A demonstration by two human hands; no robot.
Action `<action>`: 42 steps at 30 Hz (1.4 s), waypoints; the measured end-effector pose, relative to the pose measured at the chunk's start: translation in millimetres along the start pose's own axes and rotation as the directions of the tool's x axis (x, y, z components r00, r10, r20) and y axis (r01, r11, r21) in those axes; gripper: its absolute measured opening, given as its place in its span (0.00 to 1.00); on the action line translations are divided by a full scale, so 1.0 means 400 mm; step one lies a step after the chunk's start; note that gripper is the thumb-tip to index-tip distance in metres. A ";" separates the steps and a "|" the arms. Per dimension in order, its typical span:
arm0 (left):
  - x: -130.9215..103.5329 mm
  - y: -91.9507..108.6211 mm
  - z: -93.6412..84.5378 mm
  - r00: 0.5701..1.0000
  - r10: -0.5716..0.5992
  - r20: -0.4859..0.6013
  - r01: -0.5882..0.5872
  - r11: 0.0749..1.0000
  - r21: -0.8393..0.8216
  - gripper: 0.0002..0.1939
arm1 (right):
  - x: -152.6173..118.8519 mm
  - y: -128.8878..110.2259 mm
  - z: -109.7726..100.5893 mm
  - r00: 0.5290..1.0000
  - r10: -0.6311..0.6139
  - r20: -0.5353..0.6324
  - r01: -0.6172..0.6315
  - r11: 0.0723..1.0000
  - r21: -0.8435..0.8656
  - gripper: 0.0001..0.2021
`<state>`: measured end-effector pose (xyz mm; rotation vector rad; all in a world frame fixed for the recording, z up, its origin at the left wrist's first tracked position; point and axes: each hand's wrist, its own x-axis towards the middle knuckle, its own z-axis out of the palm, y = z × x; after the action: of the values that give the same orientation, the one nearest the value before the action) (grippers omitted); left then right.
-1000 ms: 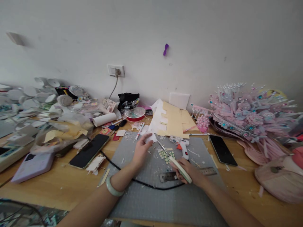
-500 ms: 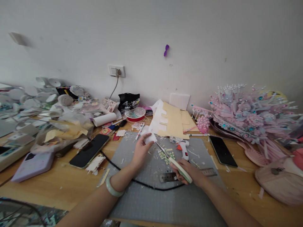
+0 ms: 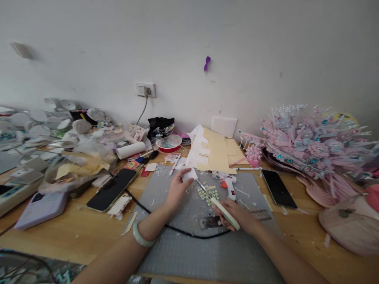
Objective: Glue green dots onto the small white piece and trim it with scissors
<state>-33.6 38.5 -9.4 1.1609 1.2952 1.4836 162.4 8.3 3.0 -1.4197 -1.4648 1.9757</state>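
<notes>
My left hand [image 3: 177,188], with a pale green bangle [image 3: 141,236] on its wrist, pinches a small piece of white paper [image 3: 192,174] between thumb and fingers. My right hand [image 3: 230,215] is wrapped round the pale handles of a pair of scissors [image 3: 224,213]. Their metal blades point up and left, and the tips meet the paper's right edge. Whether the blades are apart is too small to tell. Below the blades, several little green-and-white pieces [image 3: 208,196] lie on the grey cutting mat [image 3: 189,260]. A metal ruler [image 3: 209,222] passes partly beneath my right hand.
A white glue gun [image 3: 231,188] lies beyond my right hand. A black cable [image 3: 192,236] crosses the mat. Phones lie at left [image 3: 112,189] and right [image 3: 278,188]. Cream card sheets [image 3: 219,148] are at the back; pink beaded hair ornaments [image 3: 314,146] crowd the right side.
The white paper in my left hand has tilted slightly and shifted a little. Both hands and the scissors stay nearly in place.
</notes>
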 end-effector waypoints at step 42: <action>-0.001 0.007 -0.002 0.999 -0.013 -0.044 0.014 1.000 0.026 0.19 | -0.005 -0.004 0.007 0.999 -0.005 -0.033 0.004 0.999 -0.042 0.18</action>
<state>-34.4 37.7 -6.6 1.1403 1.3534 1.4937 160.3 6.1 5.5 -1.4579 -1.5028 1.9198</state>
